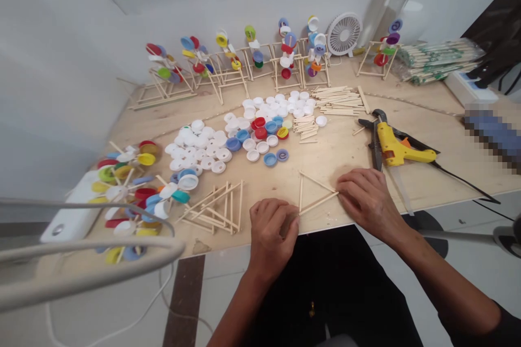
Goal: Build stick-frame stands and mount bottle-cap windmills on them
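Observation:
A triangle of thin wooden sticks (319,204) lies on the table near its front edge. At its lower left corner my left hand (271,230) is closed, thumb and fingertips pinching the joint. My right hand (366,198) has its fingers closed on the right corner, where two sticks meet; the fingertips partly cover that joint. To the left of my left hand lie several more stick triangles (226,209), overlapping in a pile. A yellow glue gun (393,143) rests in a black stand just beyond my right hand.
White bottle caps (199,146) and coloured caps (260,133) cover mid-table, beside loose sticks (337,100). Cap wheels (142,192) crowd the left. Finished stick frames with cap wheels (287,59), a small fan (344,34) and a bottle (396,2) line the wall. A pale tube (101,268) crosses lower left.

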Action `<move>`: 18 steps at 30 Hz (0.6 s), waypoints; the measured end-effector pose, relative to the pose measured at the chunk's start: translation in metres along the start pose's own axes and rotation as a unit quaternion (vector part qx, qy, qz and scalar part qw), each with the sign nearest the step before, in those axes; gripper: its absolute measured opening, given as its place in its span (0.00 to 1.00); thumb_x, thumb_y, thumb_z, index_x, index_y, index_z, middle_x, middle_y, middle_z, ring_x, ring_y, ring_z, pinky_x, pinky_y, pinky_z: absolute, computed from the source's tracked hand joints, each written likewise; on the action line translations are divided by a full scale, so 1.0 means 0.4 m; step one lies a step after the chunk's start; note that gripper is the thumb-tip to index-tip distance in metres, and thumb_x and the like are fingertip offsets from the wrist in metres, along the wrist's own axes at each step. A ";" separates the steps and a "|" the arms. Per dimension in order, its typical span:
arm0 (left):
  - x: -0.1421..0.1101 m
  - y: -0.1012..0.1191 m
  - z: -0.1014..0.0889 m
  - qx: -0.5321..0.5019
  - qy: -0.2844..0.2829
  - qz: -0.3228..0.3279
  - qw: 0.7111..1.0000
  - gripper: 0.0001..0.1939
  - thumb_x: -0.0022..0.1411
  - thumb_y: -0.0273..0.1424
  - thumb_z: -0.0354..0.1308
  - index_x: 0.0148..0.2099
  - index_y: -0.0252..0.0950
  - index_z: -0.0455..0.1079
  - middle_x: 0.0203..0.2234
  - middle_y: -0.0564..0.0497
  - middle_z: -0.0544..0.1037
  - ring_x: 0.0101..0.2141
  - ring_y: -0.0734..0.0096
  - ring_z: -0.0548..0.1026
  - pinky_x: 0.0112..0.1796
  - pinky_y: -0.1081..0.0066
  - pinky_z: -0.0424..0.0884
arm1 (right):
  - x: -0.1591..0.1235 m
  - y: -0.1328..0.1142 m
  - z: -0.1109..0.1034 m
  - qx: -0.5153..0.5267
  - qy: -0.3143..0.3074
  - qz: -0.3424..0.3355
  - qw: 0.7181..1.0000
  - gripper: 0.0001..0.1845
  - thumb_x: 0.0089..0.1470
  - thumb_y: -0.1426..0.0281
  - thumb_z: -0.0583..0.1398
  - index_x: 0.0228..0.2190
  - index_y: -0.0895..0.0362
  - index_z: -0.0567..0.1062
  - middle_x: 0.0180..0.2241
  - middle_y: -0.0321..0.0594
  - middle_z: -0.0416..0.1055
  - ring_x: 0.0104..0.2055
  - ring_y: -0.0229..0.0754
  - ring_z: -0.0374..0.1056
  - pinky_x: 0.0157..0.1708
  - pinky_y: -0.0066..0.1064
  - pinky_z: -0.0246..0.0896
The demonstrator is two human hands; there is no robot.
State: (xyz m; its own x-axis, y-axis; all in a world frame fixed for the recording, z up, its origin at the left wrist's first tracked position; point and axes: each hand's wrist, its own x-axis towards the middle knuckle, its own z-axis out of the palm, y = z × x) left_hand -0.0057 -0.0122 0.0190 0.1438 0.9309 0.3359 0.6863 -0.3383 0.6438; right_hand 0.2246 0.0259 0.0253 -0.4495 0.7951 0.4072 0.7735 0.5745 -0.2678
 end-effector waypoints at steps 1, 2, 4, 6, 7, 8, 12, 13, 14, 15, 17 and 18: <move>0.002 0.003 0.001 -0.003 0.007 0.002 1.000 0.05 0.59 0.25 0.55 0.34 0.38 0.70 0.30 0.51 0.75 0.36 0.66 0.71 0.44 0.61 0.61 | 0.000 0.000 0.000 -0.001 0.001 -0.001 1.000 0.05 0.55 0.75 0.57 0.34 0.54 0.71 0.37 0.40 0.74 0.44 0.45 0.65 0.45 0.41 0.51; 0.004 0.006 0.003 -0.005 0.012 0.008 1.000 0.04 0.59 0.25 0.55 0.34 0.38 0.70 0.31 0.51 0.75 0.36 0.66 0.71 0.43 0.61 0.61 | 0.000 -0.001 0.000 -0.002 0.002 -0.001 1.000 0.05 0.55 0.76 0.57 0.34 0.54 0.70 0.37 0.40 0.74 0.44 0.45 0.65 0.45 0.41 0.52; 0.012 0.013 0.010 -0.003 0.014 0.026 1.000 0.04 0.59 0.25 0.55 0.34 0.38 0.70 0.30 0.50 0.75 0.36 0.66 0.71 0.43 0.61 0.61 | 0.000 0.000 0.001 -0.005 0.004 -0.002 1.000 0.05 0.55 0.76 0.57 0.34 0.55 0.70 0.37 0.40 0.74 0.44 0.45 0.65 0.45 0.41 0.52; 0.021 0.022 0.020 0.007 0.006 0.048 0.999 0.05 0.60 0.25 0.54 0.34 0.37 0.70 0.31 0.50 0.75 0.36 0.66 0.70 0.44 0.60 0.60 | -0.001 0.000 0.003 -0.006 0.006 0.000 1.000 0.05 0.55 0.75 0.58 0.34 0.55 0.70 0.38 0.40 0.74 0.44 0.45 0.65 0.45 0.41 0.52; 0.027 0.025 0.024 0.013 0.001 0.058 0.998 0.05 0.60 0.25 0.54 0.35 0.37 0.70 0.31 0.50 0.75 0.36 0.66 0.70 0.44 0.60 0.60 | -0.001 0.001 0.004 -0.006 0.006 0.000 1.000 0.05 0.55 0.75 0.58 0.34 0.55 0.70 0.38 0.40 0.74 0.44 0.45 0.65 0.45 0.41 0.52; 0.032 0.029 0.029 0.019 -0.005 0.066 0.998 0.05 0.60 0.25 0.54 0.35 0.38 0.70 0.31 0.50 0.75 0.36 0.66 0.70 0.45 0.59 0.60 | -0.001 0.001 0.004 -0.005 0.006 0.000 1.000 0.05 0.55 0.75 0.58 0.34 0.55 0.70 0.37 0.40 0.74 0.44 0.45 0.65 0.45 0.41 0.52; 0.051 0.035 0.037 0.042 -0.028 0.085 0.995 0.05 0.61 0.26 0.54 0.34 0.39 0.71 0.30 0.51 0.75 0.36 0.66 0.69 0.46 0.59 0.58 | -0.001 0.000 0.004 0.000 0.005 0.003 1.000 0.05 0.55 0.75 0.57 0.34 0.54 0.71 0.37 0.40 0.74 0.43 0.45 0.65 0.45 0.42 0.52; 0.054 0.036 0.038 0.046 -0.032 0.088 0.995 0.05 0.61 0.26 0.55 0.34 0.39 0.71 0.30 0.51 0.75 0.36 0.66 0.69 0.45 0.59 0.58 | -0.001 0.000 0.004 0.002 0.006 0.004 1.000 0.05 0.55 0.75 0.57 0.34 0.54 0.71 0.37 0.40 0.74 0.43 0.45 0.65 0.45 0.42 0.52; 0.057 0.036 0.038 0.051 -0.035 0.090 0.994 0.05 0.61 0.27 0.55 0.33 0.39 0.71 0.29 0.51 0.75 0.36 0.65 0.69 0.45 0.59 0.58 | -0.001 0.000 0.004 0.003 0.006 0.004 1.000 0.05 0.55 0.75 0.57 0.34 0.54 0.71 0.37 0.40 0.74 0.43 0.45 0.65 0.45 0.42 0.52; 0.059 0.036 0.039 0.056 -0.038 0.091 0.994 0.05 0.61 0.27 0.55 0.32 0.38 0.71 0.29 0.51 0.75 0.36 0.65 0.69 0.45 0.59 0.58 | -0.001 0.000 0.004 0.003 0.007 0.004 1.000 0.05 0.55 0.75 0.57 0.34 0.55 0.71 0.37 0.40 0.74 0.43 0.45 0.65 0.45 0.42 0.52; 0.063 0.036 0.041 0.066 -0.043 0.094 0.992 0.06 0.61 0.28 0.55 0.31 0.38 0.71 0.29 0.50 0.74 0.36 0.64 0.68 0.45 0.59 0.58 | -0.002 0.000 0.004 0.004 0.007 0.005 1.000 0.05 0.55 0.75 0.57 0.34 0.55 0.71 0.37 0.40 0.74 0.44 0.45 0.65 0.45 0.42 0.52; 0.064 0.036 0.043 0.071 -0.045 0.095 0.992 0.06 0.61 0.29 0.55 0.31 0.38 0.70 0.29 0.50 0.74 0.36 0.64 0.68 0.44 0.59 0.58 | -0.002 0.000 0.004 0.005 0.007 0.005 1.000 0.05 0.55 0.75 0.57 0.34 0.55 0.71 0.37 0.40 0.74 0.44 0.45 0.65 0.45 0.42 0.52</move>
State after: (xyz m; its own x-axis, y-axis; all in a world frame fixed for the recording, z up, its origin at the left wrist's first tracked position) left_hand 0.0202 0.0092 0.0252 0.3395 0.8626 0.3750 0.7331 -0.4925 0.4691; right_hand 0.2244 0.0254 0.0235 -0.4352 0.7984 0.4161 0.7740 0.5679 -0.2801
